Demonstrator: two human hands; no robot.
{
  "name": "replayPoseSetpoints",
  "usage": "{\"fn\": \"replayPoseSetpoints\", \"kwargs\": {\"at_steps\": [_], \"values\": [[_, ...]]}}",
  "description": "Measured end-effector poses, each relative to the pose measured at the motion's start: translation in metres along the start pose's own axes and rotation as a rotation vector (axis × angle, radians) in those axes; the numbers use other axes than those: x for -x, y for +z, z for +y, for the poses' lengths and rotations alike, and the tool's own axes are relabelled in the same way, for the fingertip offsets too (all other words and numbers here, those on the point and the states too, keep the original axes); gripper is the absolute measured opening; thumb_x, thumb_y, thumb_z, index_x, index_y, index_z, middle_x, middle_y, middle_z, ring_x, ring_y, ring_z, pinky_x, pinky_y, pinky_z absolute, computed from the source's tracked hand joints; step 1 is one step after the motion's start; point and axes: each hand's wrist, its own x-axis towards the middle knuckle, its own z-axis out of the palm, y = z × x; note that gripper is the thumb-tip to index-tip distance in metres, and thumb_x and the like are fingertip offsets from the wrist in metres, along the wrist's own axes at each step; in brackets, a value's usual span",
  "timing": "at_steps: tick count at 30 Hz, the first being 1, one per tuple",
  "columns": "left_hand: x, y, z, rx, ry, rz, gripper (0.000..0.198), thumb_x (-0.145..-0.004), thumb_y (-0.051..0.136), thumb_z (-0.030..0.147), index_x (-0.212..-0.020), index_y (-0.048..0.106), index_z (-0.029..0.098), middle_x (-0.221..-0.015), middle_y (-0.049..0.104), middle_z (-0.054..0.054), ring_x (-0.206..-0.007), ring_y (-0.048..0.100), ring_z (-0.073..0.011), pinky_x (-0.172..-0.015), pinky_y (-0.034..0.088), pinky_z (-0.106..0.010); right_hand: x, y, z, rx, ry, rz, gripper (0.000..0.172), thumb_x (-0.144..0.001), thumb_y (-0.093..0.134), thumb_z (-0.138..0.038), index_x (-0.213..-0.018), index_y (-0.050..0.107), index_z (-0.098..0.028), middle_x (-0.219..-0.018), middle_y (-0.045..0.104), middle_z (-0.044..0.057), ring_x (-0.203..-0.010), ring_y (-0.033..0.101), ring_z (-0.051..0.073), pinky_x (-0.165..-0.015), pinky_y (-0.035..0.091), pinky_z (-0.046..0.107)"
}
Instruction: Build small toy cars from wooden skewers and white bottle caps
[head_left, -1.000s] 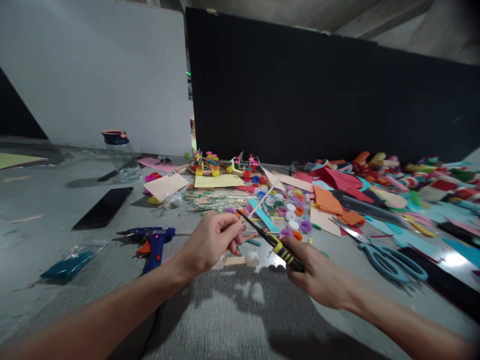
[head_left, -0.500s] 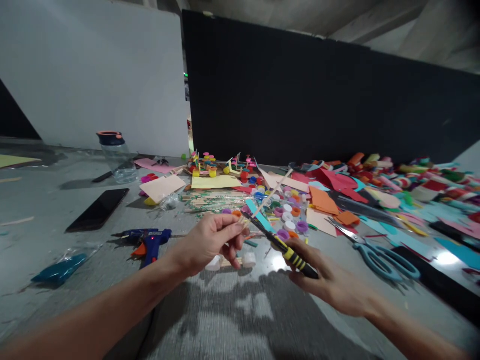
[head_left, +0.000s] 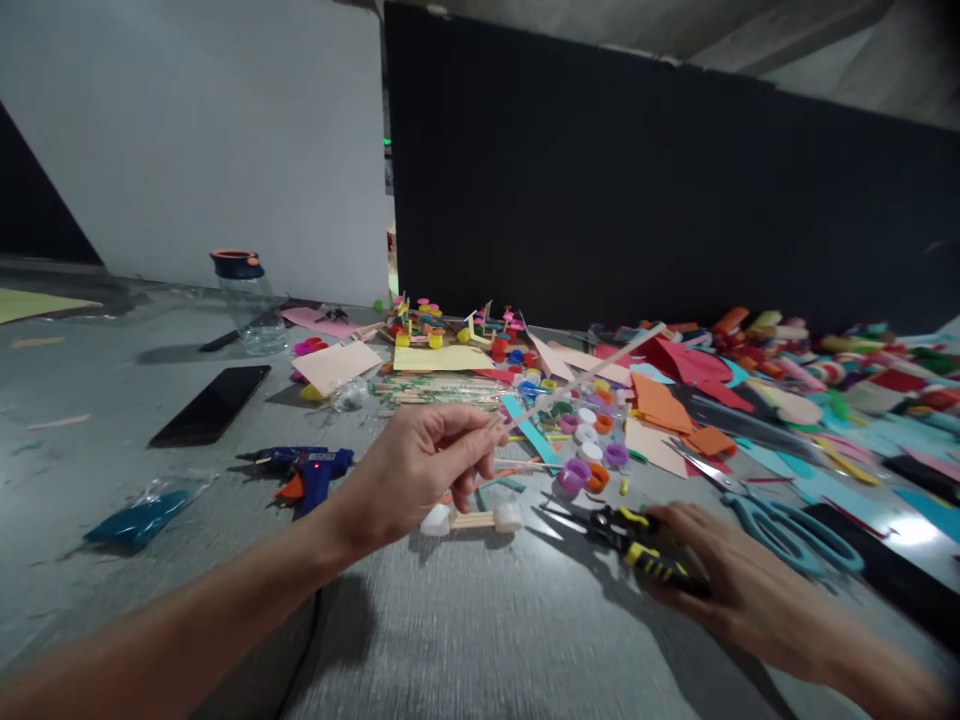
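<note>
My left hand [head_left: 427, 465] is closed in a pinch around one end of a thin wooden stick [head_left: 592, 375], which slants up to the right. Below its fingers, a small piece made of wooden sticks with white caps at both ends [head_left: 474, 520] lies on the table. To the right, my right hand [head_left: 720, 575] is loosely curled round the black-and-yellow handles of a pair of pliers [head_left: 619, 540]. The pliers lie low at the tabletop with their jaws apart, pointing left. My right hand is slightly blurred.
A blue glue gun [head_left: 311, 475], a phone [head_left: 210, 405] and a water bottle [head_left: 251, 305] are on the left. Coloured bottle caps [head_left: 589, 450] and stick bundles [head_left: 442, 392] lie ahead. Teal scissors [head_left: 780, 525] and coloured paper [head_left: 664, 400] are on the right.
My right hand has drawn the pliers away from the stick, down and to the right, and their jaws have opened. My left hand still holds the stick, which now tilts further right.
</note>
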Motion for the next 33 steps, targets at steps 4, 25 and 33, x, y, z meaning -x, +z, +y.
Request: {"fn": "replayPoseSetpoints", "kwargs": {"at_steps": [4,25,33], "values": [[0.001,0.002,-0.002,-0.121,0.016,0.007,0.032,-0.095,0.057,0.037,-0.070,0.061,0.017,-0.066,0.058,0.002,-0.050,0.053,-0.0070,-0.048,0.048,-0.018,0.004,0.004,0.017,0.066,-0.046,-0.012,0.065,-0.084,0.068,-0.056,-0.135,0.057,-0.019,-0.134,0.060,0.019,-0.123,0.056,0.039,-0.105,0.045,0.061],[-0.004,0.001,-0.033,-0.963,0.336,-0.045,0.031,-0.103,0.043,0.026,-0.083,0.065,0.015,-0.079,0.067,-0.008,-0.071,0.060,-0.0196,-0.066,0.040,-0.031,-0.106,-0.024,-0.138,0.155,-0.393,0.311,0.025,-0.097,0.047,-0.014,-0.078,0.065,-0.018,-0.077,0.067,0.005,-0.069,0.058,0.016,-0.061,0.034,0.030],[-0.011,-0.008,-0.038,-0.831,0.200,-0.020,0.027,-0.097,0.047,0.018,-0.081,0.068,0.013,-0.077,0.067,-0.009,-0.072,0.060,-0.0204,-0.068,0.043,-0.032,-0.123,-0.013,-0.138,0.058,-0.364,0.298,0.022,-0.096,0.052,-0.016,-0.079,0.066,-0.018,-0.076,0.070,0.005,-0.065,0.058,0.016,-0.059,0.033,0.030]]}}
